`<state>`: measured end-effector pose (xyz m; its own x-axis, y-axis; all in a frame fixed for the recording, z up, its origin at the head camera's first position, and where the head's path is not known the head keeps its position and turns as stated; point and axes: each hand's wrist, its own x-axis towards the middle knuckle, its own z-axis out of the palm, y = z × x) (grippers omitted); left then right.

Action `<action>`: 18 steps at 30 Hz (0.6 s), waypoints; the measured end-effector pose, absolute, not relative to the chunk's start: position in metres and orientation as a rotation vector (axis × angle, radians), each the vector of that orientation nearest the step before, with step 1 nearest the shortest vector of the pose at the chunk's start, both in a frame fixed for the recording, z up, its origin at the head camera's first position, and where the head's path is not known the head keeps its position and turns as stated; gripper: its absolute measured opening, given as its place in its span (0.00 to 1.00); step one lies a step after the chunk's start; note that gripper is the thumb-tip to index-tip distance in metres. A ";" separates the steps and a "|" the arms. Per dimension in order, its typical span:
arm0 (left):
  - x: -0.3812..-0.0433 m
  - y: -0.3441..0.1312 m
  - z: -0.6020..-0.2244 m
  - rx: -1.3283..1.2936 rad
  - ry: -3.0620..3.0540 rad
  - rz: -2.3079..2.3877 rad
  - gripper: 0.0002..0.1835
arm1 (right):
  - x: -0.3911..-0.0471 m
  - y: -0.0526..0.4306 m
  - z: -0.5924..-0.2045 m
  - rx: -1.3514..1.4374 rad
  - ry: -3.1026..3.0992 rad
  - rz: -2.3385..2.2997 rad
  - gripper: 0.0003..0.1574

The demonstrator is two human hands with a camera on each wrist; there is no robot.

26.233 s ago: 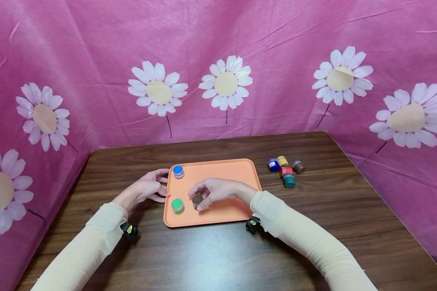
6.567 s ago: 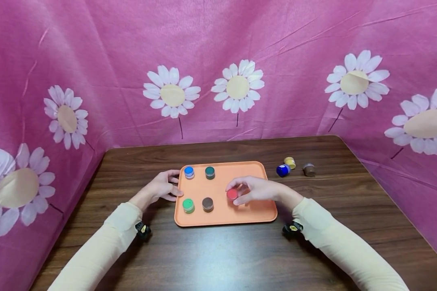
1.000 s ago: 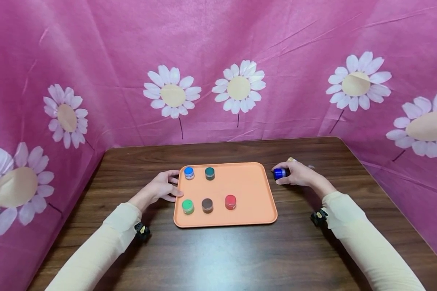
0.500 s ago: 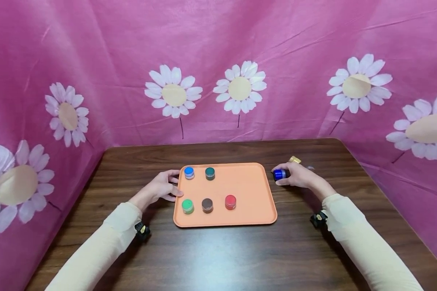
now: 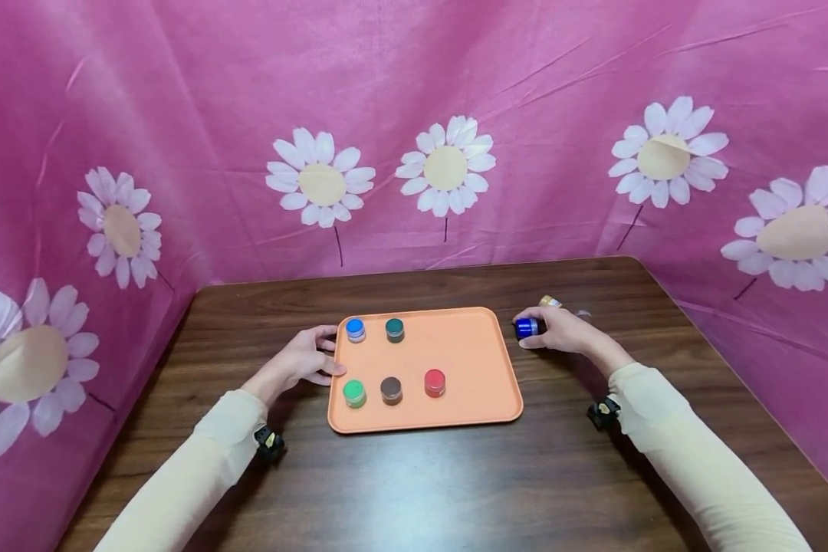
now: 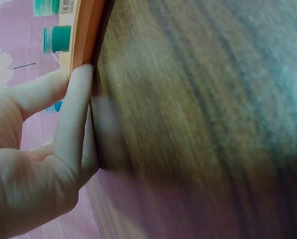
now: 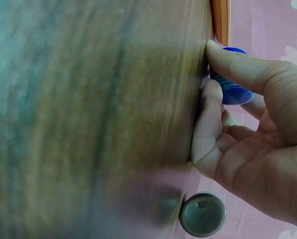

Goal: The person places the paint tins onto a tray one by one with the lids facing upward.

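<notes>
My left hand (image 5: 303,360) holds the left edge of the orange tray (image 5: 479,368), its thumb over the rim and its fingers along the outer side. On the tray's far side stand a light blue paint jar (image 5: 355,330) and a dark green one (image 5: 395,330). Nearer the front, a green paint jar (image 5: 354,393), a brown one (image 5: 391,390) and a red one (image 5: 435,382) stand in a row. Just right of the tray, my right hand (image 5: 562,330) grips a dark blue paint jar (image 5: 527,329), tipped on its side close to the tabletop, between thumb and fingers.
A yellow paint jar (image 5: 550,301) lies behind the right hand, partly hidden. In the right wrist view a brownish jar (image 7: 203,214) lies on its side, its clear base showing. Pink flowered cloth (image 5: 386,77) rises around the back and sides of the wooden table (image 5: 414,491).
Since the oldest frame, the dark green, brown and red jars have come to stand on the tray. Over the last second the right hand stays around the dark blue jar; the left keeps the tray.
</notes>
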<state>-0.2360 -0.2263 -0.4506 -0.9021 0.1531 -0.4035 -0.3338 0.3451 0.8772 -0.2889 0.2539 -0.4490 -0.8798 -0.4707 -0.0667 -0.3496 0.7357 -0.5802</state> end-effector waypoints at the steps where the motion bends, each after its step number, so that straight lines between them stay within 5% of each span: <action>1: -0.236 -0.226 -0.451 -0.157 2.195 1.583 0.47 | -0.289 0.255 -0.450 -0.655 2.722 -0.859 0.29; 18: -0.236 -0.228 -0.449 -0.143 2.192 1.577 0.48 | -0.296 0.235 -0.436 -0.578 2.522 -1.181 0.31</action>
<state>-0.2356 -0.2276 -0.4492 -0.9006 0.1651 -0.4021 -0.3288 0.3465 0.8786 -0.2960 0.2348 -0.4360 -0.8752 -0.4743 -0.0948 -0.2310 0.5822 -0.7796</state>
